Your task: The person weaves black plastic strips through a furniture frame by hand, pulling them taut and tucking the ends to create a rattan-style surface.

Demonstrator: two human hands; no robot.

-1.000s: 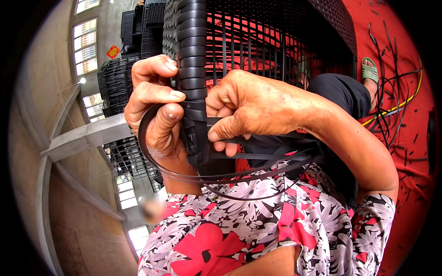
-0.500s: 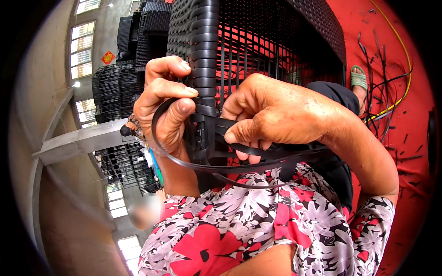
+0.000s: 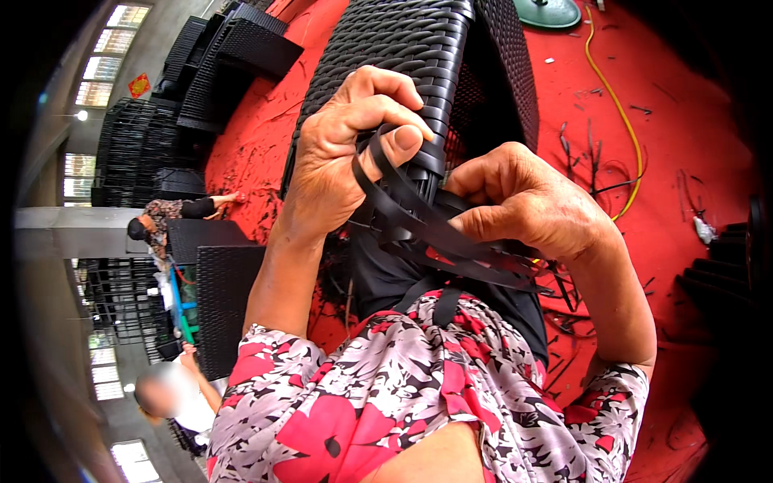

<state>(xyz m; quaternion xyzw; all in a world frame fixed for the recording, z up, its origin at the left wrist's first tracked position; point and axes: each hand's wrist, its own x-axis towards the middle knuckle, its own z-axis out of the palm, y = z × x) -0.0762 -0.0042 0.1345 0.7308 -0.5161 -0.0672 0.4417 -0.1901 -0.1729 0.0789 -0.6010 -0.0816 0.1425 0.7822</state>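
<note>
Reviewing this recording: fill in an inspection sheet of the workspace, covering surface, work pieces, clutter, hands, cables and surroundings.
Surface: matte red floor sheet.
Work pieces: boxy black woven piece between the hands; long flat black flexible strip looped near its edge.
Clutter: thin black strip offcuts scattered on the sheet, at right.
Hands: left hand at the woven edge, strip looping by its thumb, grip unclear; right hand pinches the strip.
Cables: long thin yellow cord or hose curving across the sheet at right; which, cannot tell.
Surroundings: stacked black woven panels upper left; person in dark patterned top and person in white top at left; round green disc at top.
</note>
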